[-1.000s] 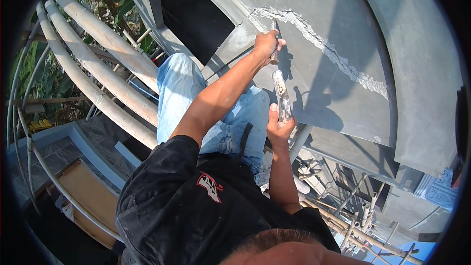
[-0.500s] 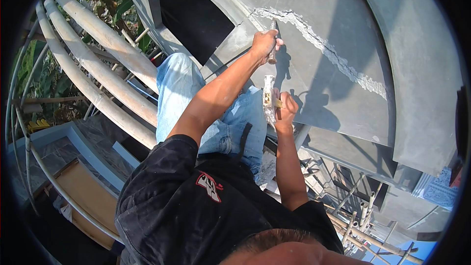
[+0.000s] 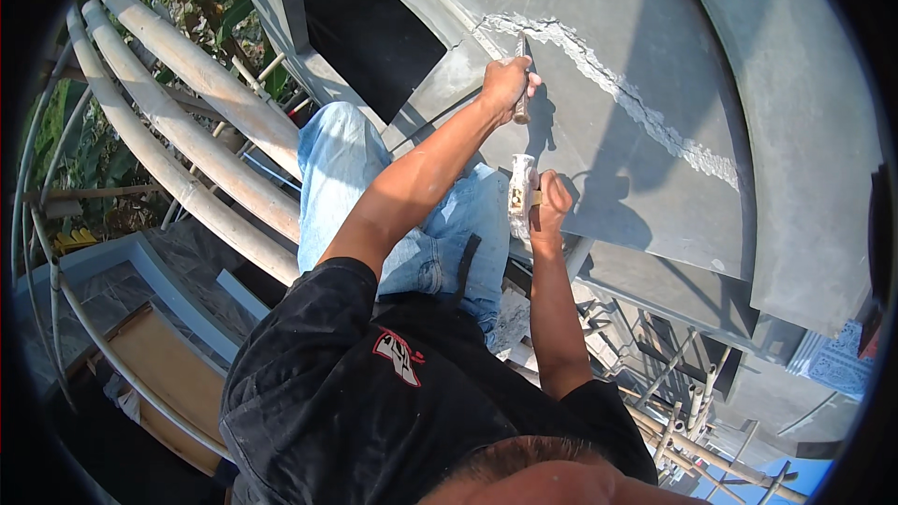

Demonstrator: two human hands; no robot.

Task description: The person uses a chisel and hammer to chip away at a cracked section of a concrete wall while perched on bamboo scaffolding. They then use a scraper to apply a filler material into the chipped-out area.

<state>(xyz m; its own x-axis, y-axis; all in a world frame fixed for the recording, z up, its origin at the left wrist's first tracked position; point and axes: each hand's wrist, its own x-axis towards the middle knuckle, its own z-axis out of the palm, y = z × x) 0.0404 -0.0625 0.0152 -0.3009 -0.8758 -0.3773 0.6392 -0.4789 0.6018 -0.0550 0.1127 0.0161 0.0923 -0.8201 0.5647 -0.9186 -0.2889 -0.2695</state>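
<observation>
My left hand [image 3: 506, 84] is wrapped round a chisel [image 3: 521, 113], whose far tip meets the chipped crack [image 3: 599, 70] in the grey plastered wall [image 3: 613, 0]. Closer to me, my right hand [image 3: 551, 202] grips the short handle of a hammer [image 3: 521, 198]. The hammer's head is crusted with pale plaster. A gap separates it from the chisel's near end. The crack runs jagged and whitish from the upper middle down to the right.
Thick bamboo poles [image 3: 187, 122] curve along the left, with plants behind. A dark opening [image 3: 369, 28] lies in the wall beyond my knee. More bamboo scaffolding [image 3: 692, 421] stands at lower right. A brown board [image 3: 173, 383] sits at lower left.
My right hand and the hammer have shifted slightly right and toward me, widening the gap to the chisel. My left hand and the chisel hold nearly the same place.
</observation>
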